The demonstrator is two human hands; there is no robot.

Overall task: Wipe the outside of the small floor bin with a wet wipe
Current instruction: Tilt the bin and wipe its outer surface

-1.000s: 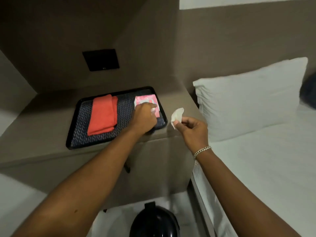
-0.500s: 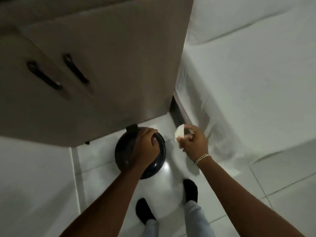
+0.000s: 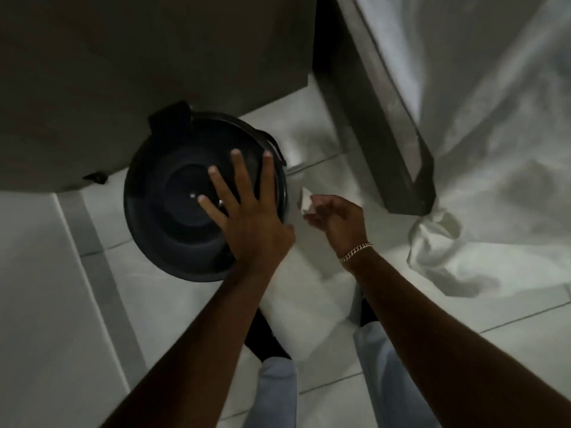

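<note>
A small round black floor bin [image 3: 173,193] with a domed lid stands on the white tiled floor, seen from straight above. My left hand [image 3: 247,211] lies flat on the right part of its lid, fingers spread. My right hand [image 3: 340,220] hovers just right of the bin, pinching a small folded white wet wipe [image 3: 305,199] between thumb and fingertips. The wipe is close to the bin's right side; I cannot tell whether it touches. The bin's walls are hidden under the lid.
A brown cabinet [image 3: 154,72] overhangs the bin at the top. The dark bed frame [image 3: 386,134] and hanging white sheet [image 3: 479,149] stand to the right. My feet and pale trouser legs [image 3: 275,390] are below, on the tiled floor [image 3: 61,304].
My left hand left the wipe pack on the tray, came down onto the bin's lid and has now flattened with fingers spread. My right hand carried the wipe down beside the bin.
</note>
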